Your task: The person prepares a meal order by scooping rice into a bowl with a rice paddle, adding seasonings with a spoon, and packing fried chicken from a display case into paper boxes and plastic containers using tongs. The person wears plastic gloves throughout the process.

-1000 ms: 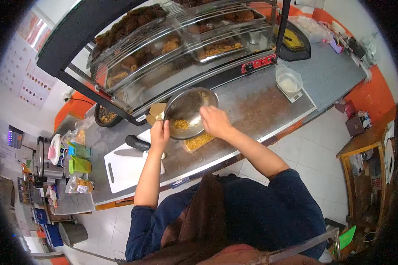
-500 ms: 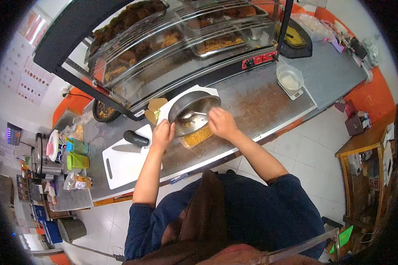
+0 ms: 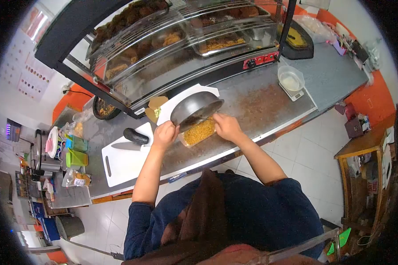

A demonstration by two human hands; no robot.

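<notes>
My left hand (image 3: 165,134) is closed on the near left rim of a grey metal bowl (image 3: 194,105). The bowl is tipped steeply, its open side toward me and down. Below its mouth, a clear rectangular container (image 3: 191,144) holds yellow-orange crumbly food (image 3: 200,131). My right hand (image 3: 227,127) is closed at the bowl's right side, on what looks like the thin handle of a spoon (image 3: 204,118) reaching under the bowl. The spoon's head is hidden in the bowl's shadow.
A white cutting board (image 3: 124,170) with a knife (image 3: 126,146) and a dark pestle-like object (image 3: 135,136) lies left. An open brown food box (image 3: 156,106) stands behind. A heated display case (image 3: 163,79) spans the back. A tub (image 3: 291,79) sits on a scale (image 3: 296,95) at right.
The bowl has tipped further, so its inside and the spoon's head no longer show. My right hand has moved slightly right and down. More of the crumbly food is visible in the container.
</notes>
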